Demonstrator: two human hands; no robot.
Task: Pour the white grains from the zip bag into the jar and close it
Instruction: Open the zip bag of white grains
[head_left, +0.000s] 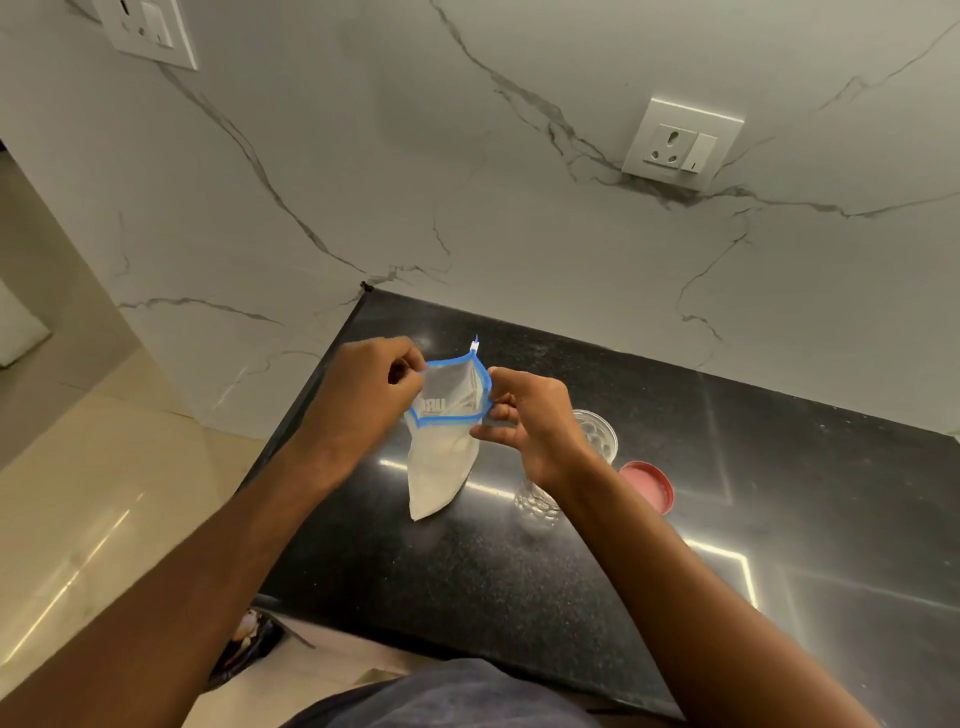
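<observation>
A clear zip bag (441, 462) with a blue zip strip hangs upright above the black counter, its lower part filled with white grains. Its mouth is pulled open. My left hand (363, 395) pinches the left edge of the mouth, and my right hand (530, 421) pinches the right edge. A clear glass jar (597, 436) stands on the counter behind and below my right hand, partly hidden by it. The jar has no lid on. Its pink lid (649, 486) lies flat on the counter just right of the jar.
The black counter (519, 571) meets a white marble wall at the back and ends at an edge on the left, with beige floor below. A wall socket (675, 145) sits above the counter. A dark object (249, 639) lies on the floor near my body.
</observation>
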